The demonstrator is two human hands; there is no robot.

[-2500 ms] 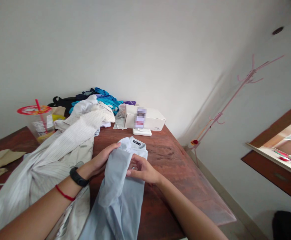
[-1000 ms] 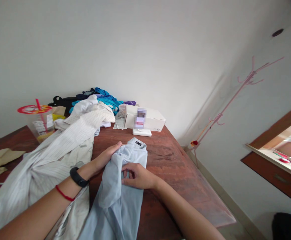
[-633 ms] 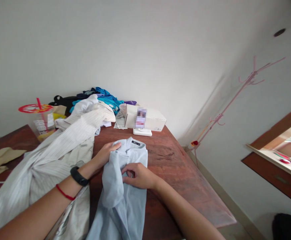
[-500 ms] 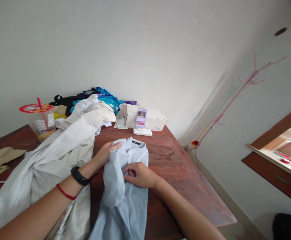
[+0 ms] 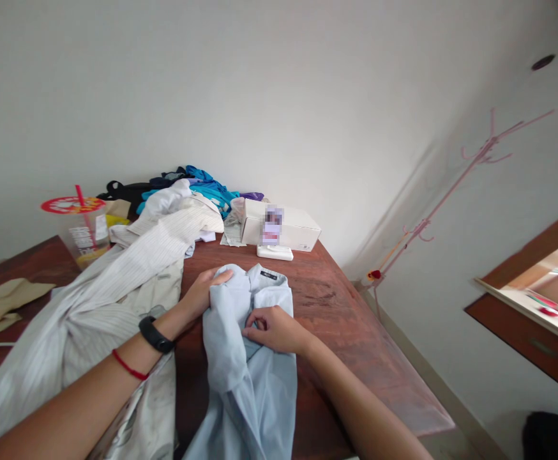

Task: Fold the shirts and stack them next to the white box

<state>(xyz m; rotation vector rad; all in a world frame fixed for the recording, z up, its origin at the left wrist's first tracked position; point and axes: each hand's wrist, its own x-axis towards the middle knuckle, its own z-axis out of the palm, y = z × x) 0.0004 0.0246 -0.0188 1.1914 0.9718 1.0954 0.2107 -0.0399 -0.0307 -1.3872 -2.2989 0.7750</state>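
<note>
A light blue shirt (image 5: 226,358) lies lengthwise on the wooden table, its collar and dark label at the far end and one sleeve folded over the front. My left hand (image 5: 208,287) grips the shirt's upper left edge, thumb on top and the other fingers mostly hidden. Curled at the shirt's front, my right hand (image 5: 274,329) pinches the cloth just below the collar; its fingertips are partly hidden. A black band and a red string circle my left wrist and forearm.
Striped pale clothing (image 5: 82,319) covers the left of the table (image 5: 350,338), with a plastic cup (image 5: 82,236) beside it. Behind are a dark and blue clothes pile (image 5: 207,188), a white box (image 5: 298,223) and a small white stand (image 5: 275,253). A pink coat rack (image 5: 444,195) leans right.
The upper part of the shirt has shifted slightly right. My right hand has moved a little right and up with the front cloth; my left hand keeps its grip.
</note>
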